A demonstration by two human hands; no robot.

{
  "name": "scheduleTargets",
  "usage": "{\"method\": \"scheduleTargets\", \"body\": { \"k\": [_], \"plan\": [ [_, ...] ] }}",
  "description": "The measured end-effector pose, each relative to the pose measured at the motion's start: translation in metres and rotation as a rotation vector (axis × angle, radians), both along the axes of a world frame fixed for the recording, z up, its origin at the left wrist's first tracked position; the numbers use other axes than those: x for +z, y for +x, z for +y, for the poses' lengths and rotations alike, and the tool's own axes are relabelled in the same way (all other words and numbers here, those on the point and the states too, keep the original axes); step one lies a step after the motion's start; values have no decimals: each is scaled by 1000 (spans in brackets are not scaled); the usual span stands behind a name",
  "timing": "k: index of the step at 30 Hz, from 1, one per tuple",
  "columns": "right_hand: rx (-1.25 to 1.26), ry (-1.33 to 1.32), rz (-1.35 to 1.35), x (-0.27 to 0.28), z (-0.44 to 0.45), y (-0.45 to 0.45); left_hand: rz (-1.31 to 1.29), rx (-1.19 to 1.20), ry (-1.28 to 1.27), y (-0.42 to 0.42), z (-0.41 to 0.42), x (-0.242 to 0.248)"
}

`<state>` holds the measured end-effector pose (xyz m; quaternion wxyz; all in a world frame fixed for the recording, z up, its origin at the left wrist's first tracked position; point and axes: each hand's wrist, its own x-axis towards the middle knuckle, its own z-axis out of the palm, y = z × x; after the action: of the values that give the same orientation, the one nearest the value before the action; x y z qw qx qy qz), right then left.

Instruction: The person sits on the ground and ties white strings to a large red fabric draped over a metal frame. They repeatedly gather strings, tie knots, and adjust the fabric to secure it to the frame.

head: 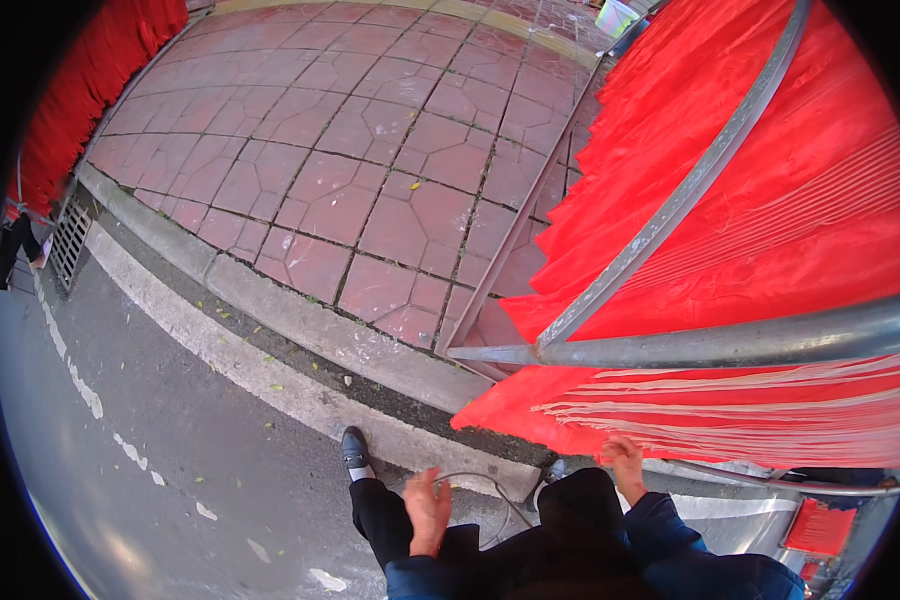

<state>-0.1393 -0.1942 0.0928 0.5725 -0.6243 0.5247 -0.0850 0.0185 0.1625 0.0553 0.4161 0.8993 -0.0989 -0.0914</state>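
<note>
My left hand [427, 506] is low in the middle of the head view, above the asphalt, its thumb and fingers curled at one end of a thin dark wire [496, 489]. The wire bends in a loop towards my body, where part of it is hidden. To the right, my right hand [624, 463] has bent fingers at the lower edge of a red cloth [521, 401] with long pale strings [645, 409]; whether it grips the cloth or a string cannot be told. A metal pole [682, 351] crosses above the cloth, joined by a slanting metal bar [675, 206].
A concrete kerb [285, 307] separates reddish paving [375, 195] from the road. A flat metal rail [521, 225] lies along the paving beside more red cloth [727, 172]. At far left are a drain grate [70, 238], red cloth [90, 82] and part of another person [21, 244].
</note>
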Motion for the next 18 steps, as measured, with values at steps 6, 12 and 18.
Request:
{"method": "scheduleTargets", "body": {
  "k": [6,12,18],
  "plan": [
    [692,-177,-4,88,111,100,226,435,295,-39,174,12],
    [1202,-671,-371,228,178,247,678,-149,229,-165,143,-49],
    [1430,-1225,-290,264,181,304,777,-199,289,-184,77,-70]
  ]
}}
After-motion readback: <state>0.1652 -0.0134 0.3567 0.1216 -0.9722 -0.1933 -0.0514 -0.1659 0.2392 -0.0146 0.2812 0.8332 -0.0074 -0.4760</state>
